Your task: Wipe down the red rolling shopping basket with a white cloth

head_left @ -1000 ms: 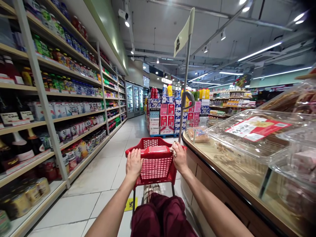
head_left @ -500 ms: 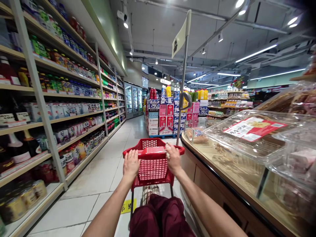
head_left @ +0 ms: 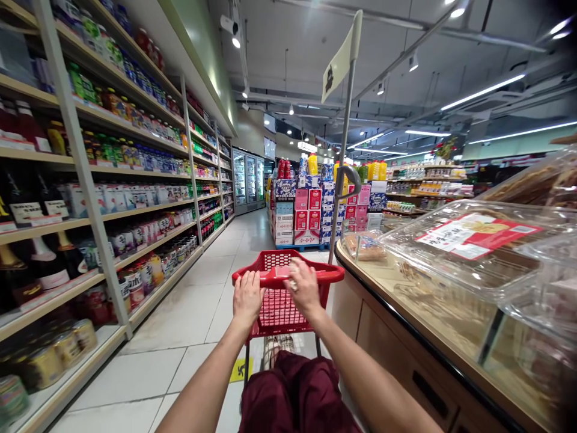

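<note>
A red plastic shopping cart (head_left: 288, 308) stands right in front of me, its basket a lattice. My left hand (head_left: 247, 296) is closed over the left part of its red handle (head_left: 327, 275). Over the middle of the handle is my right hand (head_left: 305, 290), fingers bent and smeared by motion. A small pale thing shows at these fingers, too blurred to name. Whether the right hand grips the handle or hovers just above it, I cannot tell. Pink-red shows through the lattice of the basket.
Drink shelves (head_left: 148, 210) line the left side. A wooden display counter (head_left: 387, 337) with clear plastic food boxes (head_left: 478, 237) runs close on the right. Ahead stand stacked drink cartons (head_left: 309, 213) and a pole with a flag (head_left: 342, 150). Tiled floor (head_left: 220, 252) leads toward glass-door fridges (head_left: 247, 177).
My right hand has slid left along the handle, away from its right end. The cart and most surroundings appear slightly farther right in view. My left hand stays on the handle.
</note>
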{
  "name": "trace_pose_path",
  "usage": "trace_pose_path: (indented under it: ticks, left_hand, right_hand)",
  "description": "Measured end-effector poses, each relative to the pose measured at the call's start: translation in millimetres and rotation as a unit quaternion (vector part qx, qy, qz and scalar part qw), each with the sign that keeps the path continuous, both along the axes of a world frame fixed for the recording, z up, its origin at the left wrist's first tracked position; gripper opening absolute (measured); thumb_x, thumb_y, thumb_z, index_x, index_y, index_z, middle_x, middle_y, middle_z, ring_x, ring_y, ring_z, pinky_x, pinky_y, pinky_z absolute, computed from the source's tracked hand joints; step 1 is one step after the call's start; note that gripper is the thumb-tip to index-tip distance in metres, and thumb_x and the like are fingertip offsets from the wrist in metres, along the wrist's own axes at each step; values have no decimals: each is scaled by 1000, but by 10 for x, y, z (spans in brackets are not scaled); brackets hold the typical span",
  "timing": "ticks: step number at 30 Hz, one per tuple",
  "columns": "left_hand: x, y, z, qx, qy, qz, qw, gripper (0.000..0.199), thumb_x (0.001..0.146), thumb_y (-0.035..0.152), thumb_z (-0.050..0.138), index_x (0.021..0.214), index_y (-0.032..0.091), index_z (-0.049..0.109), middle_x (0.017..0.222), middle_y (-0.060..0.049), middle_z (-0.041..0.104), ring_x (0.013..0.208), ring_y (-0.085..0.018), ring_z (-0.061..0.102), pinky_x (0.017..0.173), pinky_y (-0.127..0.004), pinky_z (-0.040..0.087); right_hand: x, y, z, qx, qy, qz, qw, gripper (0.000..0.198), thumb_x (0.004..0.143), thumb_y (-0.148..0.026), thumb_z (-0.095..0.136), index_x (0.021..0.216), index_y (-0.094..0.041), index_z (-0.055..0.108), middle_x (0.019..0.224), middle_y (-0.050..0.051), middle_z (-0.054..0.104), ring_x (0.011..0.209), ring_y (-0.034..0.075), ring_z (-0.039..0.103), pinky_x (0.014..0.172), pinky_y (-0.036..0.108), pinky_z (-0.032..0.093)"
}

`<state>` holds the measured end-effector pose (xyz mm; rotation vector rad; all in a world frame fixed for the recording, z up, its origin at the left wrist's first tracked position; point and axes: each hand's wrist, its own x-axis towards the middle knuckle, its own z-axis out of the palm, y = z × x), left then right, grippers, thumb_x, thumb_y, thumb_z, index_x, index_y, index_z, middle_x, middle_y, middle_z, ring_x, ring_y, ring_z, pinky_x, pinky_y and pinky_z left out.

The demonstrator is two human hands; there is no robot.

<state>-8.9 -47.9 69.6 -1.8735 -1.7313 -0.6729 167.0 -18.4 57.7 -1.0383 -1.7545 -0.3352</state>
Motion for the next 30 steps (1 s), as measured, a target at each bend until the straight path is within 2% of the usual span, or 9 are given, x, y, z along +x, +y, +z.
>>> trace_pose_path:
  ticks: [2,4,9,11,16,22,24,27,30]
  left_hand:
    - [1,-1,0,-3,3,-1,1000,45,81,26,41,123,10,46,126,-12,51,120,-25,42,103,-42,29]
    - [-12,0,-2,-4,6,-5,1000,46,81,25,41,124,11,46,126,-12,51,120,-25,42,103,-43,28]
    - [-6,13,-22,-2,-1,-8,1000,45,81,25,39,124,10,46,126,-12,51,121,-25,41,105,-45,26]
    - [16,19,-27,2,-5,-8,1000,45,81,25,39,124,10,46,126,-12,51,121,-25,41,105,-45,26]
    - [17,34,-15,-5,0,-8,1000,46,82,26,38,125,10,45,129,-13,48,123,-25,39,105,-45,27]
    - [-3,32,-13,-8,-7,0,1000,46,82,26,38,125,11,45,130,-12,47,125,-25,36,105,-45,27]
    - [6,26,-17,-7,-9,2,1000,46,81,25,38,125,11,45,131,-13,47,125,-25,36,105,-45,26]
    - [-3,20,-12,-6,-6,-2,1000,46,81,25,38,125,12,45,130,-13,48,124,-25,38,104,-46,27]
    - [-36,22,6,-11,-4,-7,1000,45,81,26,39,124,14,46,128,-12,50,122,-25,40,104,-46,28]
  right_hand:
    - [-188,-28,39,11,-53,51,997,17,80,-25,53,94,-23,61,132,6,45,123,22,37,102,47,22]
    - [-125,-5,37,13,-60,58,996,19,82,-21,49,96,-25,61,132,4,46,121,20,41,103,47,19]
    - [431,127,-27,4,84,-50,995,30,83,-15,38,105,-20,58,118,9,57,116,21,45,100,50,23]
    - [321,115,1,2,85,-34,996,35,82,-11,36,109,-18,56,118,9,57,115,20,46,99,46,28]
    - [-130,58,88,11,-70,86,994,44,81,-5,36,117,-24,52,129,4,50,122,17,40,102,41,26]
    - [401,225,-1,-16,100,-39,994,36,84,-13,34,112,-16,56,119,11,56,115,21,47,99,45,31]
    - [268,203,7,-11,98,-3,995,36,84,-12,33,111,-15,57,118,11,57,114,19,47,98,40,34]
    - [-72,107,57,0,-1,104,995,41,81,-5,34,113,-19,57,124,7,54,119,16,43,100,37,32]
    - [-8,95,94,-16,-16,106,994,44,81,-4,33,114,-22,56,126,5,52,119,17,43,101,43,29]
